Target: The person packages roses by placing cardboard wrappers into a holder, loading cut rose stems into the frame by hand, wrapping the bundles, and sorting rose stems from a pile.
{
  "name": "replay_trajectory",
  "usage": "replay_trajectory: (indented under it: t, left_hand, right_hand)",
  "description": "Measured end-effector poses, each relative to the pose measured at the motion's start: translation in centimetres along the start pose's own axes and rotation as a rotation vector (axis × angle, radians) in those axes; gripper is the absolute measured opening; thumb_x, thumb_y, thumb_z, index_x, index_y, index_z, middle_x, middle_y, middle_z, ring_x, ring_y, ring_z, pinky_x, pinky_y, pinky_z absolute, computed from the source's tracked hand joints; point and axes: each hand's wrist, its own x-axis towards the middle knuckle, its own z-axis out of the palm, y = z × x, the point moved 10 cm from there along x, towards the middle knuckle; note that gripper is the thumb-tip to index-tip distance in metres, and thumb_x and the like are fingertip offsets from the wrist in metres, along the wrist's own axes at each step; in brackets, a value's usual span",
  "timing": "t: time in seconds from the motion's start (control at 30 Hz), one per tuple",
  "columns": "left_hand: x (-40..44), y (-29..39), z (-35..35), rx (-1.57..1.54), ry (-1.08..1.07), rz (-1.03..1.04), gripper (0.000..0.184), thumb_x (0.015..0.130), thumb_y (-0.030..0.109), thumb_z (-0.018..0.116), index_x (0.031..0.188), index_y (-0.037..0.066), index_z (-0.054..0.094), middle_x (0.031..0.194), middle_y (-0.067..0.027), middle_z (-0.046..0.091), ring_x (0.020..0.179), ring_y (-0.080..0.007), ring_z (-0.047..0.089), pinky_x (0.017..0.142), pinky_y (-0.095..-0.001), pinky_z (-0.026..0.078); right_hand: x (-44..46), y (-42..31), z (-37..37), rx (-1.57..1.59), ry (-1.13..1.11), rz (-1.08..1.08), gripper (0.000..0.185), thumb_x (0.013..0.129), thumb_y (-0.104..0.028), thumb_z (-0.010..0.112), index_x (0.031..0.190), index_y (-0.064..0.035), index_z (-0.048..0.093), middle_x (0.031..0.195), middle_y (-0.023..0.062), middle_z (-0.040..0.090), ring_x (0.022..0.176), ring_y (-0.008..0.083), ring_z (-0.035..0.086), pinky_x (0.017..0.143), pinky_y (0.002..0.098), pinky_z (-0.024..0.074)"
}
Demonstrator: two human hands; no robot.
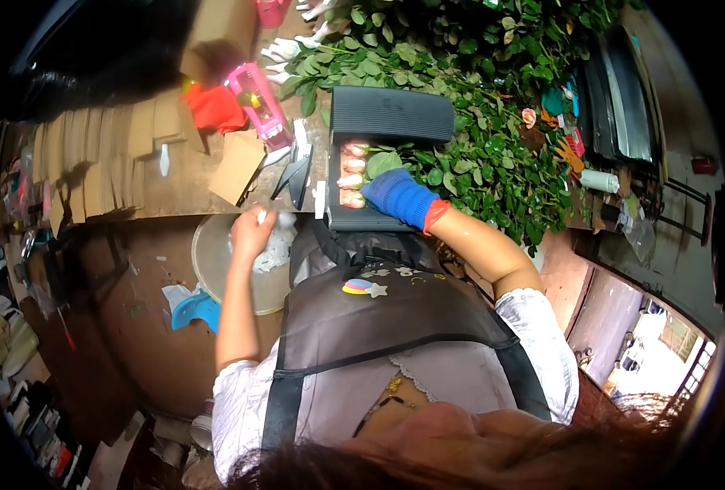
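Observation:
Several pale pink roses point(352, 173) lie in a row on a black ribbed board point(374, 219), heads to the left. My right hand point(395, 196), in a blue knitted glove with an orange-red cuff, is closed at the lowest rose, its fingertips by the head. A green leaf point(383, 164) shows just above the glove. My left hand point(252, 233) is bare and closed in front of the table edge, above a round bin point(207, 261) with crumpled white material point(275, 251). A small white bit shows at its fingertips; what it holds is unclear.
Behind the board stands another black ribbed panel point(391, 114). Leafy rose stems point(493, 163) cover the right of the table. To the left are black-handled scissors point(294, 175), a cardboard piece point(237, 167), a pink tape dispenser point(260, 106) and stacked cardboard point(109, 147).

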Motion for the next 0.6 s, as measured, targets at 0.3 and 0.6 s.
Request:
replay_trajectory:
  t: [0.3,0.6]
  left_hand:
    - [1.3,10.5,4.0,-0.183,-0.099,0.467,0.059,0.081,0.04,0.081,0.121,0.005,0.056,0.114,-0.017,0.063,0.108,-0.0373,0.059,0.098,-0.0446,0.046]
    - [4.6,15.0,10.0,-0.144,-0.228,0.645,0.096,0.067,0.041,0.091,0.143,0.013,0.04,0.149,-0.0282,0.03,0.14,-0.0472,0.027,0.118,-0.05,0.026]
  right_hand:
    - [0.4,-2.0,-2.0,-0.121,-0.195,-0.01,0.023,0.092,-0.017,0.06,0.106,-0.0106,0.077,0.104,0.0078,0.076,0.095,0.0261,0.074,0.07,0.0446,0.0571]
    - [-2.2,3.1,-4.2,0.296,0.248,0.253,0.027,0.089,-0.034,0.059,0.106,-0.0154,0.068,0.09,0.0155,0.073,0.084,0.0342,0.071,0.071,0.0474,0.055]
